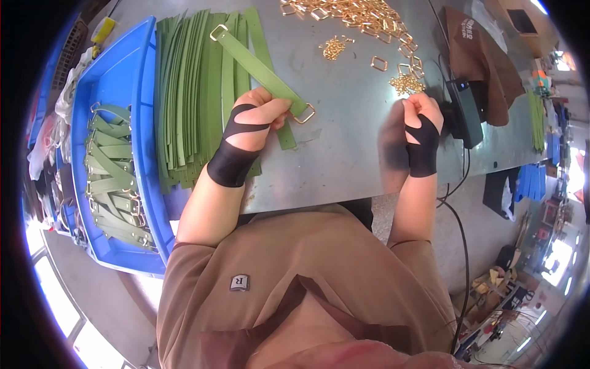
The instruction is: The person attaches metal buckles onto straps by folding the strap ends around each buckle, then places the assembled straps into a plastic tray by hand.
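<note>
My left hand (265,117), in a black wrist wrap, is closed on a green strap (252,64) near its lower end. A gold rectangular ring (304,114) sits at that end, and another gold ring (218,32) is at the strap's far end. Over at the right, my right hand (423,112), also wrapped in black, has its fingertips together at the edge of a small pile of gold studs (407,85). Whatever lies between those fingertips is too small to make out. Beneath the held strap lie many flat green straps (184,92).
A blue tray (143,111) at the left holds finished-looking green straps (114,166) with rings. Gold rings (350,12) and a second stud pile (334,47) lie on the metal table (344,154). A black device (465,111) and brown cloth (482,61) are at the right.
</note>
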Tool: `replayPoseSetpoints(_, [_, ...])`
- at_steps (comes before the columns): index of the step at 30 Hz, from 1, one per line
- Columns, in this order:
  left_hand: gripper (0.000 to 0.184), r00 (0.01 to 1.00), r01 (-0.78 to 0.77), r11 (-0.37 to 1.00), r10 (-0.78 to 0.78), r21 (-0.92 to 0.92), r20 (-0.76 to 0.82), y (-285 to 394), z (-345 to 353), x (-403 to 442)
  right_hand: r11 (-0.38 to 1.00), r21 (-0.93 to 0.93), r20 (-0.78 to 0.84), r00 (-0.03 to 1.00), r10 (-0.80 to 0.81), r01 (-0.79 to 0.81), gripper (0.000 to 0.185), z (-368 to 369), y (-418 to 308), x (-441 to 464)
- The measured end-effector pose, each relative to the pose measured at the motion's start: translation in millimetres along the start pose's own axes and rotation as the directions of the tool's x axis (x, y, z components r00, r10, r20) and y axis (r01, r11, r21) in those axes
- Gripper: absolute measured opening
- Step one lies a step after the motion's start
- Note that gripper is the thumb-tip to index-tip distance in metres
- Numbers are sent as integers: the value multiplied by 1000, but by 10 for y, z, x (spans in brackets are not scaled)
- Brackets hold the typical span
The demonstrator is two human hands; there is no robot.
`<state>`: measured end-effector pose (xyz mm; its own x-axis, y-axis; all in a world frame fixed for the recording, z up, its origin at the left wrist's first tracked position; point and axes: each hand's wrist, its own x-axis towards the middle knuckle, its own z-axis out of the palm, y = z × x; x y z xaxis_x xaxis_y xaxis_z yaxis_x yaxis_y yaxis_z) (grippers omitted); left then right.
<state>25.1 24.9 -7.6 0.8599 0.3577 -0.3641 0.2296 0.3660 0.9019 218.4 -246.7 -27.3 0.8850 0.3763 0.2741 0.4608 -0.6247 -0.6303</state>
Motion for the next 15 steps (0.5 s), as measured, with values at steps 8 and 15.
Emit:
replayPoseSetpoints(8, [20, 999, -8, 997, 12, 82, -48, -84, -36, 21, 705, 615, 363, 921, 143, -352, 6, 104, -690, -109])
replayPoseSetpoints(15, [21, 992, -21, 985, 42, 172, -118, -11, 35, -37, 551, 652, 664, 743, -82, -522, 13, 439, -1376, -264])
